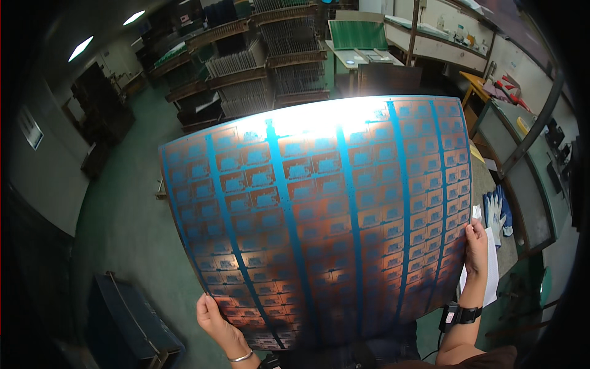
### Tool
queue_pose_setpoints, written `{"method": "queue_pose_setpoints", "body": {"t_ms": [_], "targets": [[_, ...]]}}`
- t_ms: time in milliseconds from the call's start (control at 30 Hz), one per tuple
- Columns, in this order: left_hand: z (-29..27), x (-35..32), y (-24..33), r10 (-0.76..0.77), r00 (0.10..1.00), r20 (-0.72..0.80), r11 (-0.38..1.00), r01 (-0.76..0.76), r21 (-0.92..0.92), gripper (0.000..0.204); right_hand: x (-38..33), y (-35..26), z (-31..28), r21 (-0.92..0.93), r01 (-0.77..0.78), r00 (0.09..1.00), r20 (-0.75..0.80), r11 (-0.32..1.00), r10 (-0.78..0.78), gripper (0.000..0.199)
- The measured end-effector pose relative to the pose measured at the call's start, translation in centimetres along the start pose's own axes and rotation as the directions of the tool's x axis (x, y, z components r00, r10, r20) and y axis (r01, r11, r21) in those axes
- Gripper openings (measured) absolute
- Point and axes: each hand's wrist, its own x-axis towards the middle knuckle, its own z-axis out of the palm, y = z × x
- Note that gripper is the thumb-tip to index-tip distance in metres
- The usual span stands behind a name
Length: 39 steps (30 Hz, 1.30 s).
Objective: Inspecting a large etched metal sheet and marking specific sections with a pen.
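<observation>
Left hand (215, 320), lower left, and right hand (477, 251), right side, have fingers grasping the patterned sheet (319, 215) by its edges; best to touch edges only, avoid flexing.

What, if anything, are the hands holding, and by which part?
A blue-and-copper circuit board panel, held by its side edges: left hand low on the left edge, right hand on the right edge's lower half.

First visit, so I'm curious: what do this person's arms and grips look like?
The left grip is ungloved, with a silvery bangle at its wrist; the right grip, also ungloved, has a black strap, black-and-white box and thin dark cable at its wrist.
</observation>
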Motion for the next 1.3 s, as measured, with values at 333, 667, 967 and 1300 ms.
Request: {"method": "queue_pose_setpoints", "body": {"t_ms": [333, 667, 967, 1300], "targets": [[0.0, -0.1, 1.2, -0.016, 0.999, -0.040, 0.999, 0.013, -0.052, 0.021, -0.3, -0.3, 0.2, 0.056, 0.049, 0.999, -0.024, 0.997, -0.047, 0.020], [1.1, -1.5, 5.2, -0.047, 0.998, -0.052, 0.984, 0.056, 0.168, 0.026, -0.6, -0.7, 1.2, 0.087, 0.065, 0.998, 0.006, 0.994, -0.066, 0.015], [0.3, -0.8, 4.8, -0.048, 0.997, -0.062, 0.991, 0.055, 0.118, 0.024, -0.9, -0.9, 1.8, 0.119, 0.050, 0.998, 0.023, 0.992, -0.053, 0.013], [0.0, -1.1, 5.0, -0.059, 0.996, -0.067, 0.984, 0.070, 0.162, 0.028, -0.9, -0.9, 2.0, 0.106, 0.050, 0.998, 0.043, 0.993, -0.054, 0.016]]}}
